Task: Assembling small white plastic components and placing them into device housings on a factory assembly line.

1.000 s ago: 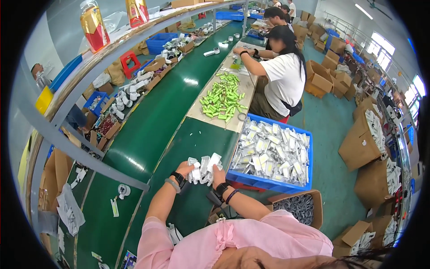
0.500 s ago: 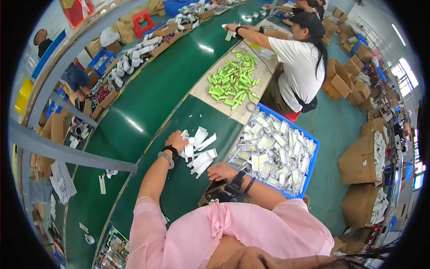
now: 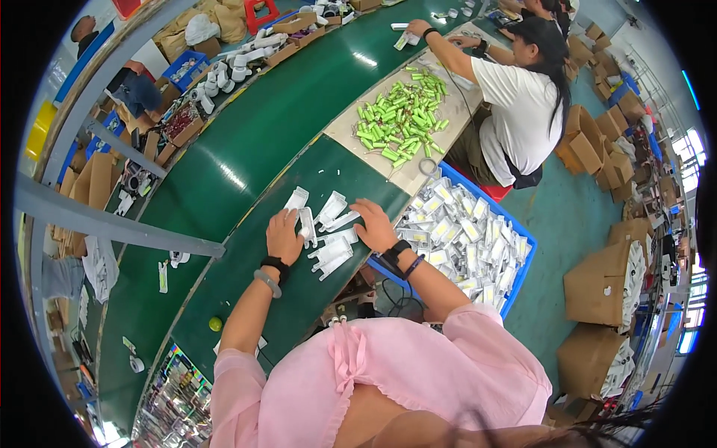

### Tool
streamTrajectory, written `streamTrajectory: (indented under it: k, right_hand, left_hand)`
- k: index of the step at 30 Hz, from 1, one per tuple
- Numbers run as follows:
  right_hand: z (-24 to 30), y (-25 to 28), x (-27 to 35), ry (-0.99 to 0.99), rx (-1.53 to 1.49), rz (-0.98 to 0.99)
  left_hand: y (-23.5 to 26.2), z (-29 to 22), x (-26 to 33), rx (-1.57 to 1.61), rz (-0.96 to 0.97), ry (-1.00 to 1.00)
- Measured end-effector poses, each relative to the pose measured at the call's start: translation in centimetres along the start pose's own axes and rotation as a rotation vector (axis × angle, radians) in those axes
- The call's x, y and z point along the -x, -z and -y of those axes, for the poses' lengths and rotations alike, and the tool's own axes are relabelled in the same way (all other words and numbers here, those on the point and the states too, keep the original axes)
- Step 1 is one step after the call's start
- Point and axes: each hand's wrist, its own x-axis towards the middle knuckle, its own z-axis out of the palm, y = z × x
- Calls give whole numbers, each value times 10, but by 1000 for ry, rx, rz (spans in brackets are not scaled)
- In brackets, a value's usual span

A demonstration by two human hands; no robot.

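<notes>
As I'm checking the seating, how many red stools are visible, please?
2: the far stool beyond the belt, the near stool beneath the white-shirted co-worker; others may be hidden.

No lettering, numbers or signs can be read; on the white plastic pieces [image 3: 331, 256], green cylinders [image 3: 403, 116] and cardboard boxes [image 3: 595, 284], no print is made out.

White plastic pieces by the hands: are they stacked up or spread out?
Spread out: the white plastic pieces lie loosely, with green surface showing between several.
</notes>
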Motion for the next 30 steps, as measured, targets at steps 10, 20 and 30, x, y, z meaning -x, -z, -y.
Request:
streamTrajectory:
  k: [10,20,30]
  right_hand:
    - [-22,-17,-27,89,220,230]
    - [-33,-4,-14,87,152,250]
    - [-52,18,-29,-57,294,-215]
  left_hand:
    - [6,2,18,-112,-77,-73]
    - [12,14,13,-48,-180,107]
    - [3,26,-10,-173,-53,279]
